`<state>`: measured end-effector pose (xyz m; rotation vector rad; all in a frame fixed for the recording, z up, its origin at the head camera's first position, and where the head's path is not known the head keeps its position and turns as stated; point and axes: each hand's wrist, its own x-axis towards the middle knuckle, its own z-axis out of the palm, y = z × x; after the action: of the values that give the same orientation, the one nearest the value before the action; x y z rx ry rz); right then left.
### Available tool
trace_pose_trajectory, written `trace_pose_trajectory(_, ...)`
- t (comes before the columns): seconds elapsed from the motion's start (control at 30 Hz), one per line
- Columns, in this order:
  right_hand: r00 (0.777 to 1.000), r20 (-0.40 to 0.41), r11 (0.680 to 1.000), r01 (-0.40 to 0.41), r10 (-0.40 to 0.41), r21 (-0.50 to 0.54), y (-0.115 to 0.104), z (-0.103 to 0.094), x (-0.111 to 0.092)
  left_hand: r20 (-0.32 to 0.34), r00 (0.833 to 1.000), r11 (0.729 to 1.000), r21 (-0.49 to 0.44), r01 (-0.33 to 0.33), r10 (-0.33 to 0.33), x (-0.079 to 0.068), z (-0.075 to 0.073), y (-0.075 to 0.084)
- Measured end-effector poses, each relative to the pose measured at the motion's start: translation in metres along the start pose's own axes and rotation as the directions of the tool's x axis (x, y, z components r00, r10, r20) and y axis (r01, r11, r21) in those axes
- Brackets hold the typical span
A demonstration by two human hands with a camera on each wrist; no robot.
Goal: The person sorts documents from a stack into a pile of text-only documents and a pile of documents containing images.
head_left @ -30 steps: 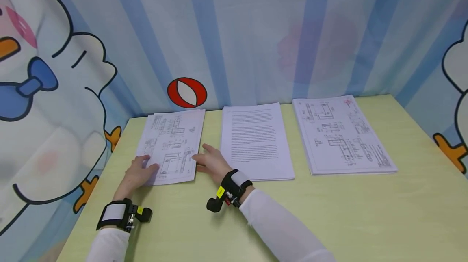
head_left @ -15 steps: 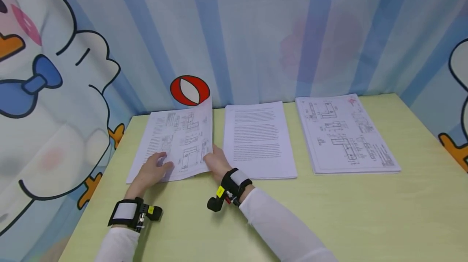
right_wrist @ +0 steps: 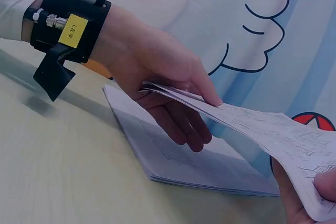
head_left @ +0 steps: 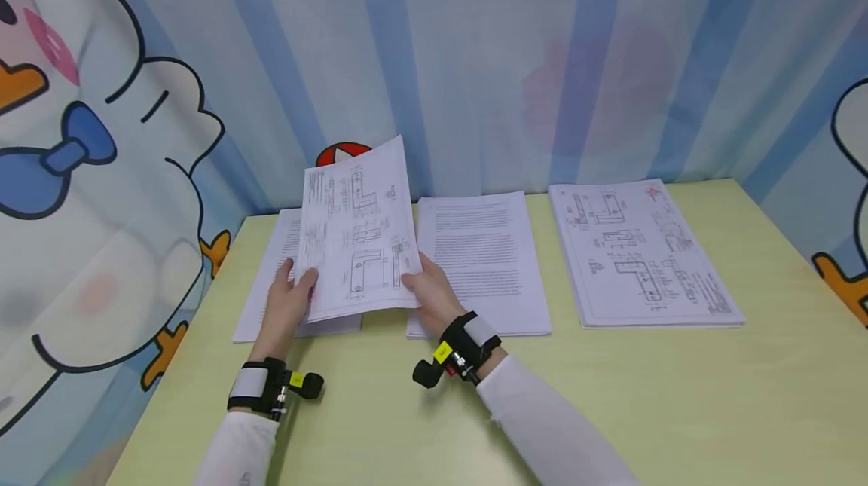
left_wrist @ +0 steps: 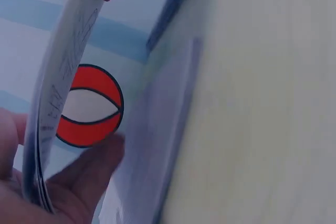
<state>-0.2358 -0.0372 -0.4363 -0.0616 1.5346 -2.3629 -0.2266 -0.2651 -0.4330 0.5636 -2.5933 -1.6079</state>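
Observation:
A thin sheaf of technical drawings [head_left: 366,237], printed with L-shaped parts, is held up and tilted above the table. My left hand [head_left: 286,309] grips its left edge, thumb on top and fingers beneath, as the right wrist view shows. On the lower right corner, my right hand [head_left: 437,296] pinches the sheaf, its thumb [right_wrist: 326,184] lying on the printed face. Several layered edges of the drawings [left_wrist: 65,66] show in the left wrist view. Partly covered below lies a stack of text pages [head_left: 263,290], apart from the sheaf.
A middle stack of text pages [head_left: 478,260] lies just behind and right of my right hand. Farther right is another stack of drawings [head_left: 667,267]. The pale table [head_left: 597,388] meets a striped blue curtain [head_left: 475,79] at its back edge.
The drawings have risen off the left stack and shifted right, uncovering text pages. My right hand now pinches their corner; my left hand has moved right and up with them.

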Motion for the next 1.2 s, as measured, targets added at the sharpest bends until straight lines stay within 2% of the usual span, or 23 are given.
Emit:
trace_pose_trajectory(0.07,1.000,-0.010,1.000,0.014,-0.014,-0.010,-0.007,-0.007,-0.003,0.050,0.998,0.994,-0.106,0.033,-0.028,-0.001,0.006,0.005)
trace_pose_trajectory(0.13,1.000,-0.016,1.000,0.022,-0.022,-0.021,-0.014,-0.015,-0.006,0.113,0.993,0.971,-0.232,0.061,-0.035,-0.003,0.012,0.010)
trace_pose_trajectory(0.17,1.000,-0.020,0.999,0.024,-0.025,-0.027,-0.018,-0.020,-0.007,0.142,0.989,0.952,-0.299,0.071,-0.030,-0.004,0.016,0.012)
trace_pose_trajectory(0.27,1.000,-0.018,0.999,0.022,-0.023,-0.039,-0.029,-0.032,-0.012,0.212,0.977,0.867,-0.486,0.108,-0.003,-0.010,0.025,0.018)
trace_pose_trajectory(0.33,1.000,-0.015,0.998,0.025,-0.026,-0.055,-0.035,-0.040,-0.015,0.242,0.970,0.821,-0.559,0.116,0.028,-0.013,0.031,0.022)
trace_pose_trajectory(0.4,0.999,-0.008,0.997,0.035,-0.036,-0.070,-0.041,-0.049,-0.018,0.274,0.959,0.798,-0.592,0.112,0.068,-0.016,0.037,0.026)
trace_pose_trajectory(0.53,0.997,0.014,0.993,0.073,-0.072,-0.097,-0.052,-0.065,-0.023,0.294,0.945,0.817,-0.574,0.054,0.145,-0.023,0.052,0.034)
trace_pose_trajectory(0.67,0.995,0.018,0.982,0.104,-0.103,-0.156,-0.062,-0.084,-0.032,0.295,0.933,0.849,-0.528,-0.019,0.204,-0.030,0.067,0.044)
trace_pose_trajectory(0.87,0.991,-0.018,0.946,0.124,-0.136,-0.298,-0.076,-0.117,-0.045,0.330,0.895,0.873,-0.474,-0.117,0.299,-0.042,0.091,0.059)
trace_pose_trajectory(0.97,0.988,-0.028,0.916,0.128,-0.150,-0.381,-0.082,-0.133,-0.052,0.343,0.874,0.874,-0.457,-0.165,0.345,-0.046,0.103,0.066)
trace_pose_trajectory(1.03,0.984,-0.022,0.892,0.149,-0.175,-0.426,-0.083,-0.147,-0.052,0.338,0.866,0.876,-0.439,-0.201,0.368,-0.048,0.111,0.072)
trace_pose_trajectory(1.13,0.976,-0.049,0.848,0.157,-0.210,-0.506,-0.086,-0.165,-0.053,0.325,0.866,0.886,-0.395,-0.242,0.381,-0.051,0.124,0.082)
trace_pose_trajectory(1.2,0.967,-0.075,0.824,0.164,-0.242,-0.542,-0.083,-0.184,-0.046,0.326,0.867,0.894,-0.374,-0.248,0.377,-0.054,0.133,0.088)
